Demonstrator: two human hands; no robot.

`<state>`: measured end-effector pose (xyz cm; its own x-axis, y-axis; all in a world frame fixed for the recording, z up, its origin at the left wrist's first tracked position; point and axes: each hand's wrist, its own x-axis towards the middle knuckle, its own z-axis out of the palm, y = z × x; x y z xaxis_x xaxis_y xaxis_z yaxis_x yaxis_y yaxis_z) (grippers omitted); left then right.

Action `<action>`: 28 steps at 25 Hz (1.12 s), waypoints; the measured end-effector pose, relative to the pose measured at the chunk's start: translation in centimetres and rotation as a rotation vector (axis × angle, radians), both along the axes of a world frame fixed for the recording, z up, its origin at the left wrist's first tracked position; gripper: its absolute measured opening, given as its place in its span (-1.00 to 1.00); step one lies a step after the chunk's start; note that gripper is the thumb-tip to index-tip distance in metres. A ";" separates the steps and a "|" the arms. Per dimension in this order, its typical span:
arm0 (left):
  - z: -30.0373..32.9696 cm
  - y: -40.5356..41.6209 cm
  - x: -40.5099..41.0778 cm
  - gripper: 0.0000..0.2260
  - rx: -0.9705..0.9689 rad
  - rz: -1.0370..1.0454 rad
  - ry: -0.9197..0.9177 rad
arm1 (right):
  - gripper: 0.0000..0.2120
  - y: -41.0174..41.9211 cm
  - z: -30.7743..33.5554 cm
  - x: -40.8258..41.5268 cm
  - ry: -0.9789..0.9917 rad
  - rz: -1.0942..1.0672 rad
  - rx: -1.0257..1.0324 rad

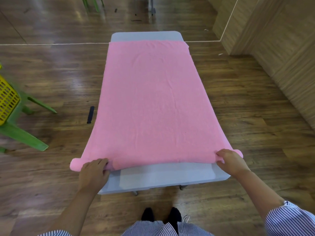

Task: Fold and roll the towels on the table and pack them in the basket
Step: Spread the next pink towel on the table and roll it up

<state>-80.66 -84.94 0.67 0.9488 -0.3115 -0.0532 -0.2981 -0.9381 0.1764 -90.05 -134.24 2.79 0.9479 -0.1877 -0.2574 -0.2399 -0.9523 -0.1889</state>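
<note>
1. Much of my view is cut off at the left edge: only a corner of the yellow basket (6,99) shows, perforated with small slots, and it appears to sit on a green chair (25,138) whose seat I cannot see.
2. The pink towel (153,99) covers most of the grey table (162,176), so I see bare tabletop only as a strip at the far end and a wider band at the near end.
3. The towel's side edges hang past the table's long sides; how far they drop is hidden from me.
4. The near end of the towel is rolled into a thin tube lying across the table's width, with its two ends sticking out beyond the hands on either side.
5. My left hand (94,172) sits on the left part of that roll, fingers curled over it; the fingertips are buried in the cloth, so I read a grip on the roll there.
6. My right hand (230,160) curls round the right part of the roll, thumb tucked under the fabric edge.
7. The flat remainder of the towel stretches away from both hands toward the far end.
8. A dark strip (90,114) lies on the wooden floor (238,116) left of the table; I cannot tell what it is.
9. Striped sleeves and dark shoes show at the bottom of the view.
</note>
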 end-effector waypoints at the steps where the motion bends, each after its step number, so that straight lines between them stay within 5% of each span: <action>1: -0.1 0.3 -0.2 -0.65 0.010 0.001 0.003 | -0.66 -0.1 0.0 -0.2 -0.011 -0.012 0.001; 12: 0.6 0.7 -0.1 -0.73 -0.076 0.049 -0.057 | -0.69 -0.5 -0.9 -0.3 -0.242 0.043 0.026; 17: 0.3 0.0 0.5 -0.68 0.010 0.071 0.055 | -0.53 -0.6 -1.9 -0.5 -0.096 -0.015 0.063; 23: 0.6 0.7 -0.5 -0.66 0.114 0.058 0.083 | -0.62 -0.7 -0.9 0.0 -0.004 0.041 0.100; 28: 0.1 1.7 -0.6 -0.61 -0.027 0.077 -0.020 | -0.63 -1.5 -0.7 -0.3 -0.005 0.053 0.179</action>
<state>-81.25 -83.26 0.76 0.9707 -0.2389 -0.0271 -0.2291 -0.9534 0.1965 -90.37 -135.71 2.11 0.9567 -0.0889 -0.2772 -0.1886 -0.9145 -0.3579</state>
